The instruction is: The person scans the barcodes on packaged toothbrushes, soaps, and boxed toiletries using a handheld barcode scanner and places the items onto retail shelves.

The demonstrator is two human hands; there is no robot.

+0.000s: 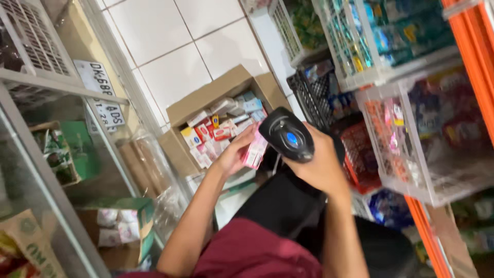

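A person in a dark red top crouches on a white tiled floor (175, 56) between shop fixtures, seen from a head-worn camera. At far left, a glass-fronted cabinet (62, 170) holds green and white packets. Moving right, at about 12 o'clock from the person's knees, an open cardboard box (206, 100) sits on the floor, crowded with small red, white and blue cartons.

The left hand (232, 153) is raised just in front of that box, its fingers (246, 136) curled shut around a small pink-and-white pack (254, 150). The pack's long axis runs roughly from 1 o'clock down to 7 o'clock, tilted toward the person.

Just beside it, at about 2 o'clock, the right hand (321, 164) is wrapped tightly around the grip of a black handheld scanner (286, 135) with a blue button on its head. The scanner's head points toward 10 o'clock and appears to touch or overlap the pack's upper end; whether they truly meet cannot be told. The left hand is the nearer one to the box.

At far right, white wire baskets (411, 149) of wrapped goods hang on an orange shelf frame (473, 67).
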